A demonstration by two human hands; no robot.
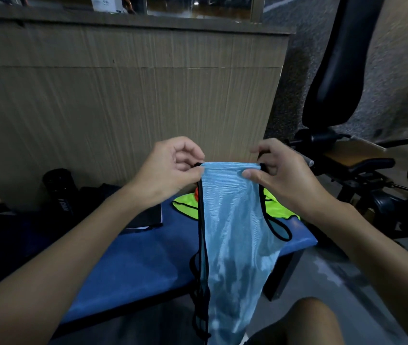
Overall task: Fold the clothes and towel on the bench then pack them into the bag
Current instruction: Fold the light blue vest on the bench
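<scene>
A light blue mesh vest [232, 232] with black trim hangs lengthwise in front of me, folded narrow, its lower end reaching past the bench's front edge. My left hand [170, 170] pinches its top left corner and my right hand [282, 175] pinches its top right corner, holding the top edge level. Behind it a neon yellow-green vest [185, 204] lies on the blue bench [135, 260], with a bit of orange cloth [197, 194] showing beside it. A dark bag [108, 192] sits on the bench at the left.
A black cylinder-shaped bottle [59, 186] stands at the bench's back left against a ribbed wooden wall [123, 95]. Gym equipment with a black padded backrest [340, 70] stands to the right. My knee [307, 322] is at the bottom right.
</scene>
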